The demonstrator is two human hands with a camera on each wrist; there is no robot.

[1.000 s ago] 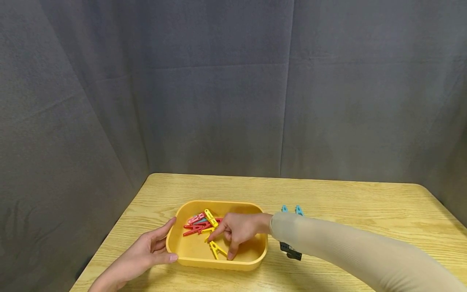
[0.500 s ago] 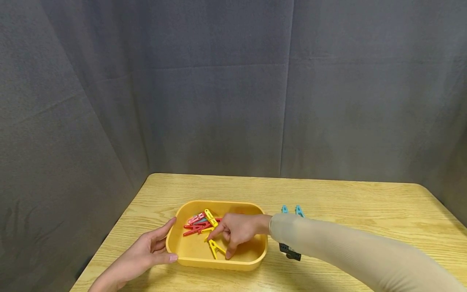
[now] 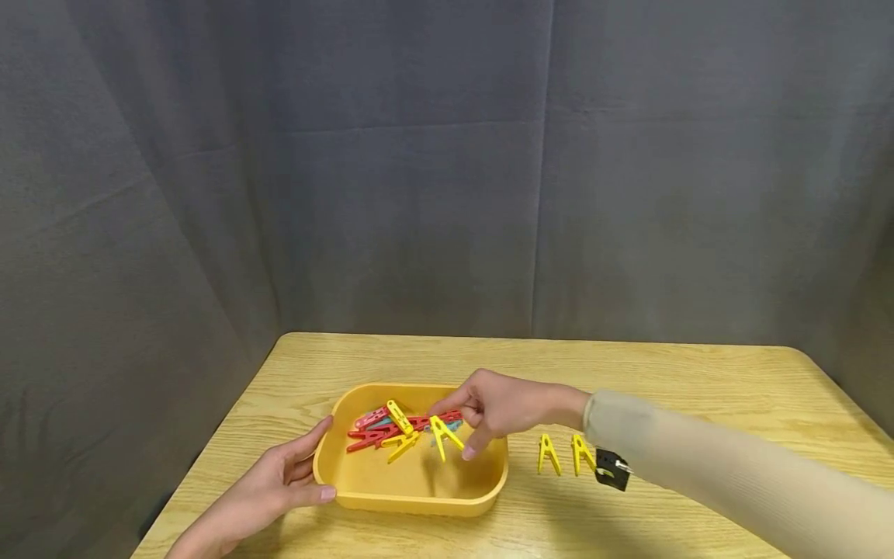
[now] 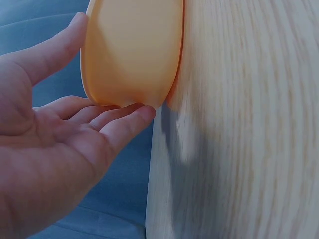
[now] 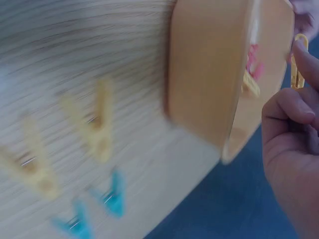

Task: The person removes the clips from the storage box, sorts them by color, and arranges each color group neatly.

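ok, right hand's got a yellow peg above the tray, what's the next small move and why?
Probably carry the yellow peg rightward over the tray rim and set it beside the two yellow pegs on the table. Right hand pinches it; left hand steadies the tray.

L hand (image 3: 275,485) flat, fingers straight; R hand (image 3: 492,407) raised, fingers pinching.

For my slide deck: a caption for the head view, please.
Right hand lifts a yellow clothespin from the orange tray; left hand steadies its rim.

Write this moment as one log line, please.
right hand: pinches yellow plastic clothespin above orange plastic tray | left hand: rests on tray end | two yellow clothespins: on wooden table
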